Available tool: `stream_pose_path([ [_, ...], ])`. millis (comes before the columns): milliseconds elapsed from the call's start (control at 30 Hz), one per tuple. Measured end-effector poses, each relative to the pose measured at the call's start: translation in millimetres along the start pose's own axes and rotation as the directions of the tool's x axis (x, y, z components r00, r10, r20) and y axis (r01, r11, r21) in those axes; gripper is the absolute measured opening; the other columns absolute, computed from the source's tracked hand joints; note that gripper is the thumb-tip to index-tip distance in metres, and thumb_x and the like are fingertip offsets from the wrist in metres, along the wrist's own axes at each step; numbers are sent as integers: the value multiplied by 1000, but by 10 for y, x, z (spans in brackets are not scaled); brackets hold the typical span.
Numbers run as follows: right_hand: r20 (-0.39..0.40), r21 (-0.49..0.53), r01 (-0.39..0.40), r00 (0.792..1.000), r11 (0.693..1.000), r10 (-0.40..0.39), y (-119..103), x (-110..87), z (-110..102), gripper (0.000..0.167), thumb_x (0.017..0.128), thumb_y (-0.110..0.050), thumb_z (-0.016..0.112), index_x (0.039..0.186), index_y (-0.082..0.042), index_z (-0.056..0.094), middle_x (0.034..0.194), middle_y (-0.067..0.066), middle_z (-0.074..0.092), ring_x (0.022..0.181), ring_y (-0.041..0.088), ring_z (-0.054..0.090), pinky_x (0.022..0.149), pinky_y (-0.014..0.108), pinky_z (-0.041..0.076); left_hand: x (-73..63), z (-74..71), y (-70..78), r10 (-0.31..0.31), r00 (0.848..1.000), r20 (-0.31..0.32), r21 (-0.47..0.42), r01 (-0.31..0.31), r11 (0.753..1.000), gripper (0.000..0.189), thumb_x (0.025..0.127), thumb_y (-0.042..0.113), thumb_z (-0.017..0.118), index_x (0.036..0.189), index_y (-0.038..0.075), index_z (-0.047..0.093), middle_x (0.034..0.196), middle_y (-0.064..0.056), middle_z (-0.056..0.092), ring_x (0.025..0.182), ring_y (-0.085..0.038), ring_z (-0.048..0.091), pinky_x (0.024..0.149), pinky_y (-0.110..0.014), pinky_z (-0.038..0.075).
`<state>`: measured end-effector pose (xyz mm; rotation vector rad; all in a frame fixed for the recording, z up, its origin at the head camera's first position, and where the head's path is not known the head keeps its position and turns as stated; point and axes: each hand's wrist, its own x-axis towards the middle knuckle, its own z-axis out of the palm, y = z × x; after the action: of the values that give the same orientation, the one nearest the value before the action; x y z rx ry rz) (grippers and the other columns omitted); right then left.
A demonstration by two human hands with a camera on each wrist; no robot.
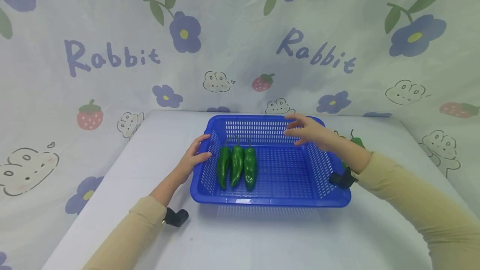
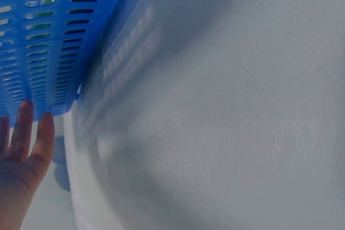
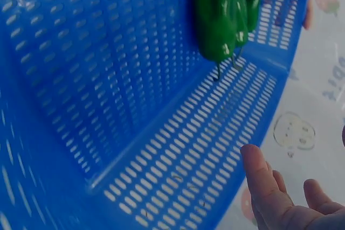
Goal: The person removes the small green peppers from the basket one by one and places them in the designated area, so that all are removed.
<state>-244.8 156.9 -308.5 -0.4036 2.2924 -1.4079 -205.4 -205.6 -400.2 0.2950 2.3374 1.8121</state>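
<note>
A blue plastic basket (image 1: 270, 201) with slotted walls stands on the white table. Three green peppers (image 1: 237, 166) lie side by side in its left part, stems toward the back. My left hand (image 1: 191, 161) is at the basket's left rim, thumb and fingertips against it; in the left wrist view the fingers (image 2: 21, 138) of that hand look straight beside the slotted wall. Over the basket's right back part hovers my right hand (image 1: 305, 130), fingers spread and slightly bent, nothing between them. In the right wrist view the peppers (image 3: 218, 25) sit well away from that hand.
More green peppers (image 1: 357, 141) lie on the table outside the basket's right side, partly hidden by my right forearm. Behind the table (image 1: 240, 245) hangs a white curtain (image 1: 232, 32) printed with flowers, rabbits and strawberries. A black wrist mount (image 1: 342, 179) overlaps the basket's right rim in the head view.
</note>
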Motion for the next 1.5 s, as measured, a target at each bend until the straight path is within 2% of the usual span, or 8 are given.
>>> stream_pose_path([
  [367,36,-14,-27,999,1000,27,86,229,372,63,87,-16,59,141,-5,29,134,26,39,115,42,48,86,50,48,-4,-5,1,6,1000,4,6,-6,1000,62,87,23,47,143,17,21,145,-25,22,127,-47,31,96,-61,34],
  [867,42,-46,-42,998,998,44,189,419,827,61,82,-10,63,136,-1,36,125,27,45,103,37,54,76,43,53,2,2,-7,13,1000,12,-2,-13,1000,63,87,22,48,143,17,21,144,-25,23,126,-47,32,96,-60,34],
  [1000,32,-47,-54,998,997,55,226,473,918,62,80,-9,65,135,-2,37,126,27,44,99,35,56,72,39,55,-4,5,0,8,1000,13,-8,-8,1000,62,87,23,48,143,18,21,144,-25,23,127,-47,32,96,-60,34],
  [1167,-2,-107,-76,997,991,76,248,542,1036,62,78,-10,67,134,-5,41,128,24,44,95,32,57,65,34,55,-17,4,8,7,1000,11,-12,-6,1000,63,87,22,48,143,17,21,144,-25,23,127,-47,32,96,-60,35],
  [1500,-50,-153,-107,994,982,101,236,603,1176,64,75,-9,71,133,-6,43,128,23,48,104,34,55,63,31,54,-15,8,1,4,1000,5,-13,-4,1000,61,87,23,47,143,17,21,146,-25,21,128,-47,31,96,-61,33],
])
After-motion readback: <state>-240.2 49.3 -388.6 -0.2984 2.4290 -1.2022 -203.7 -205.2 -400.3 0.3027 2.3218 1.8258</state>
